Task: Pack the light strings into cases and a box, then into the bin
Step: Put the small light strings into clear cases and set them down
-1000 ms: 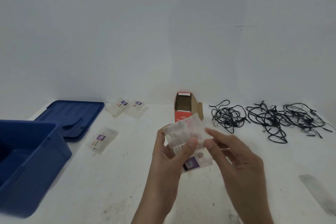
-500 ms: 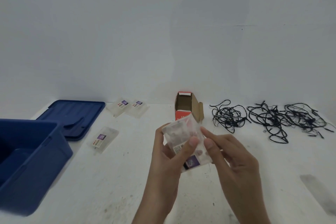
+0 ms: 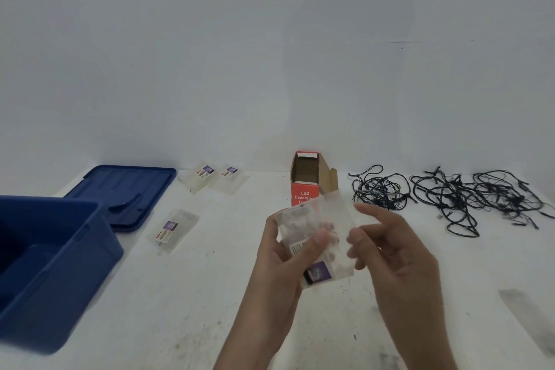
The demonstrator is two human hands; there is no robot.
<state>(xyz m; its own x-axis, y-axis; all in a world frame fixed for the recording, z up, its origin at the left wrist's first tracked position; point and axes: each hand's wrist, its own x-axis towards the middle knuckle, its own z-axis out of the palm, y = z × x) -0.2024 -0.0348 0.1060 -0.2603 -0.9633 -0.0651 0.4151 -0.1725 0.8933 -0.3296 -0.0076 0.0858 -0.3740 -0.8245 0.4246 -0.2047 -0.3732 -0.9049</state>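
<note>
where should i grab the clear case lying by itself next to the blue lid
Probably pinch the lone clear case across its two long edges, mid-length, from above: it lies flat on the table, narrow, angled up to the right, with both long sides free.

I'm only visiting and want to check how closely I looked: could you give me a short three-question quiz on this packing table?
1. True or false: the lid sits closed on the blue bin.
2. Not counting the case gripped by the left hand, how many clear cases lie on the table?
3. Where do the loose light strings lie? A) inside the cardboard box; B) to the right of the box; C) in the bin.

Key: 1 false, the lid lies flat on the table behind the bin; 2 three; 3 B.
</note>
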